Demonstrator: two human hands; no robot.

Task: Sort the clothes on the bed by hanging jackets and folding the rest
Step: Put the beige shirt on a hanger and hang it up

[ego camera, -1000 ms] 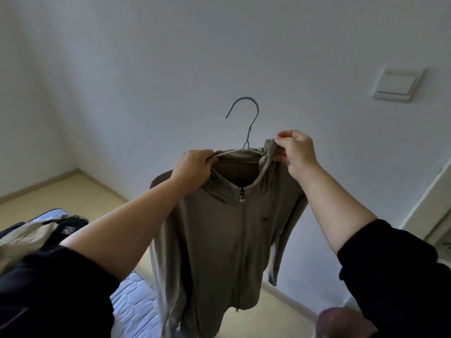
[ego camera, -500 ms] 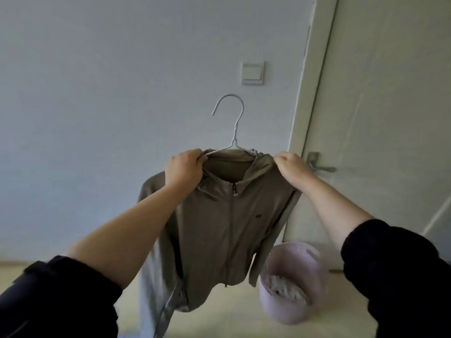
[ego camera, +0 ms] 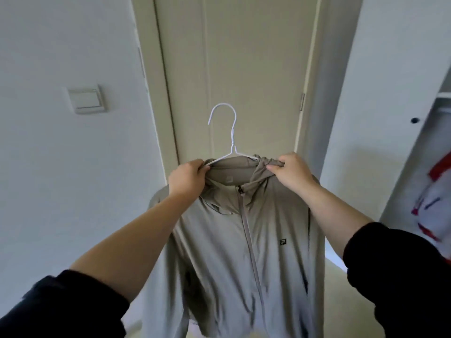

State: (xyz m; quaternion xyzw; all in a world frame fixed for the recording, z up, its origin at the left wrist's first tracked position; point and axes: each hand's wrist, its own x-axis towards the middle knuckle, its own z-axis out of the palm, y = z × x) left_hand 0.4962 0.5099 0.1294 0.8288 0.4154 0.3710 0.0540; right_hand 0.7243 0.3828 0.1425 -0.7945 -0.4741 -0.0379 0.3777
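Both hands, left hand [ego camera: 186, 178] and right hand [ego camera: 290, 173], pinch the jacket [ego camera: 244, 240] collar, with the hanger [ego camera: 228, 140] hook sticking straight up between them.

Plain taupe-grey zip jacket [ego camera: 244, 240] with small black chest logo [ego camera: 283, 242]; white wire hanger [ego camera: 233, 135]; cream door [ego camera: 234, 69] behind hanger; black sleeves [ego camera: 400, 272]; white light switch [ego camera: 86, 99].

1. You are wearing a black top; its sleeves are showing at both lower corners.
2. Your left sleeve [ego camera: 61, 311] is sitting pushed up, baring the forearm down to the left hand [ego camera: 186, 180].
3. Your right sleeve [ego camera: 400, 272] is bunching likewise, above the right hand [ego camera: 291, 172].
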